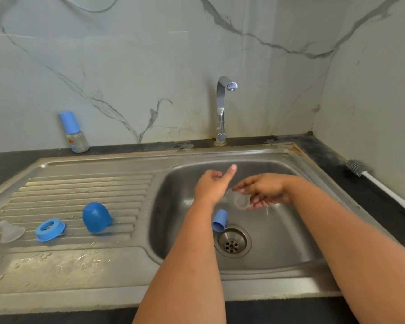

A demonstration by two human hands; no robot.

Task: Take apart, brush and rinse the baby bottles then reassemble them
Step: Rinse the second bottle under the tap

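Observation:
Over the sink basin (278, 244) my right hand (265, 191) grips a small clear bottle body (240, 200), blurred, with its open mouth turned toward me. My left hand (212, 185) is just left of it, thumb stretched out and fingers loosely curled, with nothing seen in it. A blue cap (220, 220) lies in the basin beside the drain (233, 240). On the drainboard (84, 183) lie a blue dome cap (96, 217), a blue screw ring (50, 230) and a clear teat (9, 231). An assembled bottle with a blue cap (74, 133) stands against the back wall.
The chrome tap (222, 108) rises behind the basin; no water stream shows. A bottle brush (360, 169) with a white handle lies on the dark counter at the right, against the wall. Marble walls close off the back and right side.

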